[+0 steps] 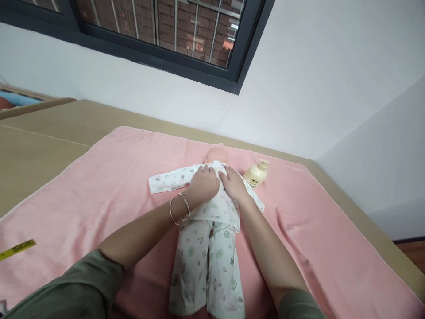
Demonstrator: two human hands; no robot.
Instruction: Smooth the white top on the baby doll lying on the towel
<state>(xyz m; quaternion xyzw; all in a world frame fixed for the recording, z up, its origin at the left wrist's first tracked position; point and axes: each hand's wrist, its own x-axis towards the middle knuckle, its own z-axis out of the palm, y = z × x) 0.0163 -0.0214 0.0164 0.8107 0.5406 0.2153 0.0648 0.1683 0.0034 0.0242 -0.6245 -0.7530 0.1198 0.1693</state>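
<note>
A baby doll (217,155) lies on the pink blanket, its head toward the wall. It wears a white printed top (215,208) and matching trousers (191,266), the legs pointing toward me. My left hand (204,184) rests on the left side of the doll's chest, fingers stretched out over the cloth. On the other side of the chest lies my right hand (234,184), its fingers extended near the collar. One sleeve spreads out to the left; the other is partly hidden behind my right forearm. A cream pump bottle (256,173) stands just right of the doll.
The pink blanket (109,177) covers much of the wooden tabletop (40,155). A yellow strip with dark marks (18,249) lies at the left. Behind the table rise a white wall (299,88) and a dark-framed window (232,79). A wooden-edged tray or box (49,104) sits far left.
</note>
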